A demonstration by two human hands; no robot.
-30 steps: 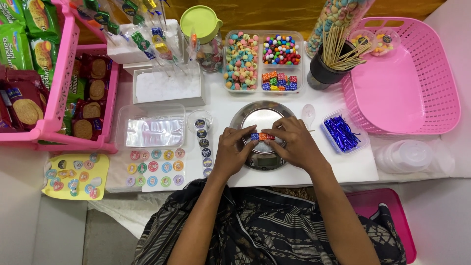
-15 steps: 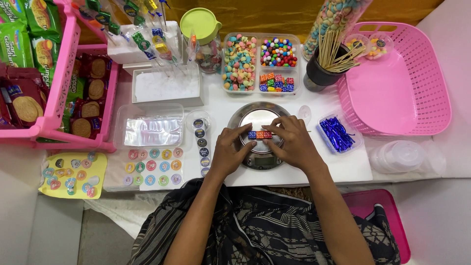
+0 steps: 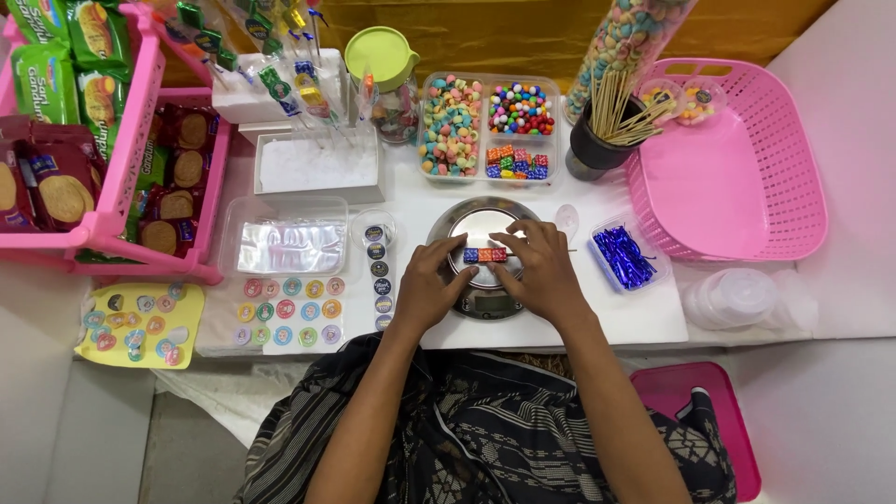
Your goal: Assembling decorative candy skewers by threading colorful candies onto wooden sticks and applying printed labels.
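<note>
Two hands, left hand [image 3: 427, 285] and right hand [image 3: 539, 271], pinch a skewer of coloured candy cubes [image 3: 485, 254] over the round scale [image 3: 483, 257] near the counter's front edge.

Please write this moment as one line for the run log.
left hand: holds candy skewer | right hand: holds same skewer | under it: round scale | right: blue twist ties

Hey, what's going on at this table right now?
A person holds a short row of small coloured candies on a thin skewer over a round kitchen scale. The left hand pinches one end, and the right hand holds the other. Trays of candy sit behind the scale, a pink basket to the right and sticker sheets to the left.
</note>
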